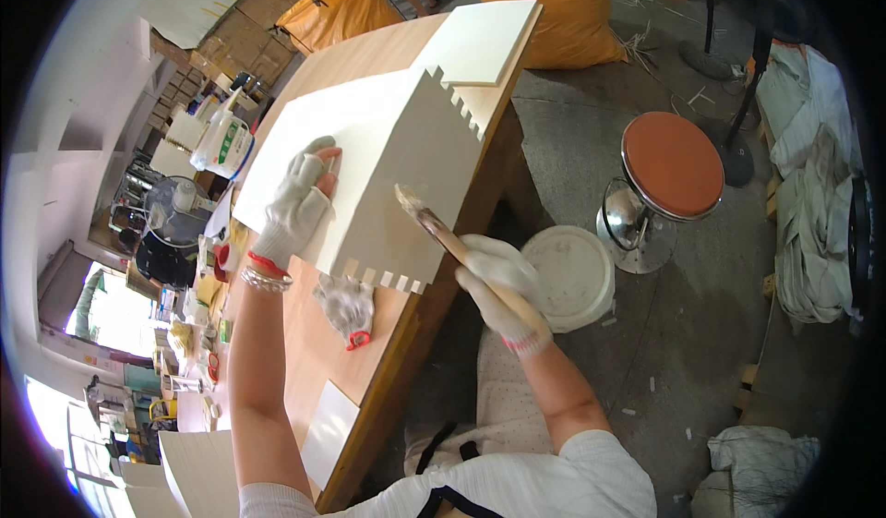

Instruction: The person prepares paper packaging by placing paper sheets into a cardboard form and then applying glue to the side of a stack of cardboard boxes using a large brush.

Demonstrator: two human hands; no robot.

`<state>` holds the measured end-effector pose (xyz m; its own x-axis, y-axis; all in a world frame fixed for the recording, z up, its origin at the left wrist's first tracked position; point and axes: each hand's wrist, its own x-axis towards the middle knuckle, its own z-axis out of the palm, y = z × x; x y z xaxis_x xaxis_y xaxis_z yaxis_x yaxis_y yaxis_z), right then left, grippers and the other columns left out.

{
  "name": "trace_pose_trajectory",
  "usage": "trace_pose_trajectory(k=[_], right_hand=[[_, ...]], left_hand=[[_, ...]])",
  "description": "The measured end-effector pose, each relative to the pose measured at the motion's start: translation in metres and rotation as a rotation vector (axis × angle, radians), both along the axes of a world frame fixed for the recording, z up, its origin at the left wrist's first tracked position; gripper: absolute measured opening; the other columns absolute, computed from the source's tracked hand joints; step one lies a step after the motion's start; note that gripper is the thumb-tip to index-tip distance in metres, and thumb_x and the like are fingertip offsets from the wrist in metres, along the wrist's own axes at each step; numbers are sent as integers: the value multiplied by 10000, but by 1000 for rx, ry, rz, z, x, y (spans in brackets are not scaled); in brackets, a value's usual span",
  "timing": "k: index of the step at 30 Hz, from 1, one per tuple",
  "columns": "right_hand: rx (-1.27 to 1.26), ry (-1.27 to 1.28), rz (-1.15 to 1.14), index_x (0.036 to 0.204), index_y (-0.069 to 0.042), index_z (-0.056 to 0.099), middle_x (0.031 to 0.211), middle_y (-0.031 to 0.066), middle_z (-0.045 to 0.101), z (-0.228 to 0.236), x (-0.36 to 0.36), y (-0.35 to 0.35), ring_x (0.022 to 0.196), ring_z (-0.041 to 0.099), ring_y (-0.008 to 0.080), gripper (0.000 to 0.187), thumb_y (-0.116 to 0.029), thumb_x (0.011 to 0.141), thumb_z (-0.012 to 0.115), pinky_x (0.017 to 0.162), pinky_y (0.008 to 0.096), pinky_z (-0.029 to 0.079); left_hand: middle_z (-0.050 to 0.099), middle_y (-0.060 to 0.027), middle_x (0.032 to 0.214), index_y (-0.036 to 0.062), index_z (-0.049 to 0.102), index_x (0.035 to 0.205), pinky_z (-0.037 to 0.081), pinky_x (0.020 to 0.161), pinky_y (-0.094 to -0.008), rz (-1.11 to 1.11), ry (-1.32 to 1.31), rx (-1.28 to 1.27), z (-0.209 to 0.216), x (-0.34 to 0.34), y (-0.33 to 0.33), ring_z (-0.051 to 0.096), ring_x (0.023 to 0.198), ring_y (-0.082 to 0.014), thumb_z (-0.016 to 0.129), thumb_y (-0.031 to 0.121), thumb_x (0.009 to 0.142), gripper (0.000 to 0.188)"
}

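My left hand (303, 195), in a white knit glove with bare fingertips showing, lies with fingers stretched out on the white top (369, 116) of a large panel piece. Its greyish side face (406, 186) slopes toward me and has finger-joint notches at both ends. I cannot tell whether it is one box or several panels together. My right hand (503, 283), also gloved, is closed around the wooden handle of a brush (434, 225). The bristle end is at the side face; whether it touches is unclear. An unworn glove (347, 307) with a red cuff lies near the piece.
The wooden table (305, 370) carries another white board (480, 38) at its far end and a small white panel (330, 430) nearby. On the floor to the right stand a white round bucket (572, 278) and a red-topped stool (674, 162). Orange sacks (544, 10) stand beyond.
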<state>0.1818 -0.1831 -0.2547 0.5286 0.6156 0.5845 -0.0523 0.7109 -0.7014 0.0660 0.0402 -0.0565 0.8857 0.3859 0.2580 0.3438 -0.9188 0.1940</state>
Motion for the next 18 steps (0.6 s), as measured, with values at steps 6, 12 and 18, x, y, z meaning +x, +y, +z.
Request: trace_pose_trajectory(k=[6, 12, 18], right_hand=[[237, -142, -4, 865, -23, 678, 1025, 139, 674, -45, -29, -23, 924, 647, 328, 76, -8, 791, 670, 838, 399, 519], [-61, -37, 42, 1031, -37, 675, 1018, 163, 667, -63, -23, -11, 918, 654, 258, 201, -180, 894, 642, 799, 332, 521], [-397, 56, -50, 989, -26, 670, 988, 142, 672, -69, 9, 4, 869, 663, 228, 150, -55, 842, 682, 748, 332, 530]], left_hand=[[471, -173, 1360, 22, 539, 1209, 359, 1045, -380, 61, 25, -17, 0, -5, -3, 454, 1239, -323, 456, 145, 931, 315], [461, -158, 1388, -8, 526, 1264, 286, 1096, -361, 51, 57, -27, 5, 1, -7, 409, 1306, -281, 426, 186, 983, 355], [441, -194, 1393, -34, 530, 1274, 299, 1094, -377, 47, 13, -83, 8, 6, -6, 417, 1296, -322, 436, 205, 968, 400]])
